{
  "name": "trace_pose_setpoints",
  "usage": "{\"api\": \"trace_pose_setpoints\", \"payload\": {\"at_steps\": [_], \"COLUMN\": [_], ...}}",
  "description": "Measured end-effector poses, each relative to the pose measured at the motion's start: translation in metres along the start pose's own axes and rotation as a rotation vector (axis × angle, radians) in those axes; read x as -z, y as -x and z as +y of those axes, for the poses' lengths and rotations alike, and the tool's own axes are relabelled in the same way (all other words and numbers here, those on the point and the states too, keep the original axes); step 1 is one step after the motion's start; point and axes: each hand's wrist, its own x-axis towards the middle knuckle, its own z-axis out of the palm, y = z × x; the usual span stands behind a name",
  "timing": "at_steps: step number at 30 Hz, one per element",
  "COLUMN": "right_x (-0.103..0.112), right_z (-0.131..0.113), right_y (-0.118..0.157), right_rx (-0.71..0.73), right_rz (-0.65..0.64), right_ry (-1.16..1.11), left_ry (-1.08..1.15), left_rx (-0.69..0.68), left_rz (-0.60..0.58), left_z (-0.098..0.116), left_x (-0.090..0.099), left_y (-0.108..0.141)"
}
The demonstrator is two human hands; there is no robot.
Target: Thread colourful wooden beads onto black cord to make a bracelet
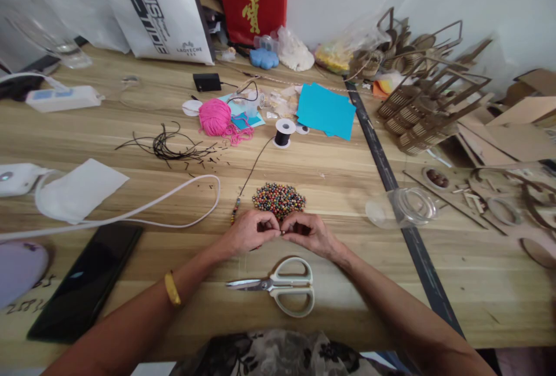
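Note:
My left hand is closed in a pinch at the black cord, which runs from a white-rimmed spool down beside it. Strung beads sit on that cord by my left knuckles, and part of the strand is hidden under the hand. Fingertip to fingertip with it, my right hand pinches a small bead. Just beyond both hands lies a pile of multicoloured beads. Scissors with pale handles rest closer to me, blades pointing left.
Cut black cord pieces, pink yarn and blue sheets lie farther back. At left are a white cable and a dark phone. A clear jar and brown baskets stand right.

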Motion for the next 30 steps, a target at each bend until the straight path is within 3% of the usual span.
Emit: {"api": "trace_pose_setpoints", "payload": {"at_steps": [21,30], "right_x": [0.0017,0.0023], "right_z": [-0.0002,0.0021], "right_y": [0.0013,0.0008], "right_rx": [-0.058,0.066], "right_rz": [0.006,-0.013], "right_ry": [0.028,0.122], "left_ry": [-0.013,0.080], "left_rx": [-0.017,-0.003], "left_rz": [0.001,-0.017], "left_z": [-0.0044,-0.0011], "left_x": [0.0001,0.0002], "left_y": [0.0003,0.0006]}}
